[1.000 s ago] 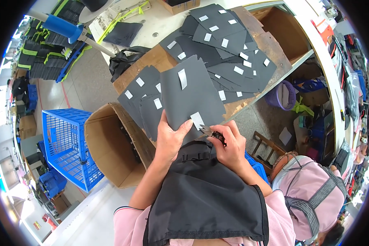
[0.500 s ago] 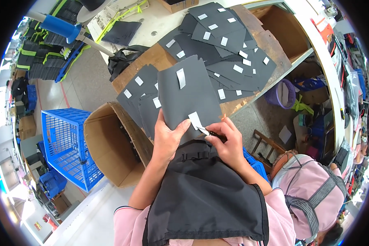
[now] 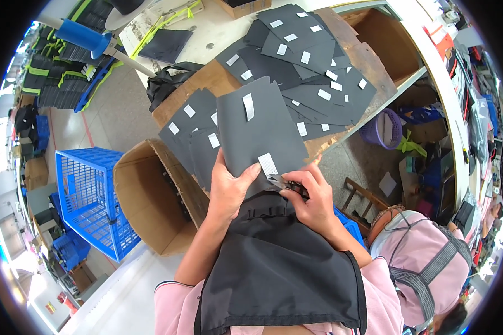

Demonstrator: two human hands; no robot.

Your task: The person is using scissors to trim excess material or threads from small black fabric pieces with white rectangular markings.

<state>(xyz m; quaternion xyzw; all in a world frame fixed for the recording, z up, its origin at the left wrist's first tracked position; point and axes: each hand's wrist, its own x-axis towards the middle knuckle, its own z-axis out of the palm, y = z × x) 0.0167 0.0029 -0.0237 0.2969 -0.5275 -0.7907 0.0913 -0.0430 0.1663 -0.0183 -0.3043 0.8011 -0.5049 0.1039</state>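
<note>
A dark grey fabric panel (image 3: 262, 125) with two white labels is held up in front of me. My left hand (image 3: 232, 184) grips its lower left edge, the thumb lying on top beside the lower label (image 3: 267, 164). In my right hand (image 3: 313, 192) is a pair of small thread snips (image 3: 282, 182) with dark handles. Their metal tips touch or nearly touch the lower end of that label; the exact contact is too small to tell. Behind the panel, similar labelled panels (image 3: 324, 78) lie overlapping on a brown board (image 3: 383, 70), with another pile (image 3: 187, 125) to the left.
An open cardboard box (image 3: 145, 206) stands at my left, beside a blue plastic crate (image 3: 89, 195). A purple basket (image 3: 383, 128) sits under the table at right. Another person (image 3: 430, 262) in pink is close on my right. A blue-sleeved pole (image 3: 84, 38) crosses the upper left.
The snips have turned slightly and their blades show more plainly at the label's lower end. The panel has shifted a little to the right; the lower label lies flatter.
</note>
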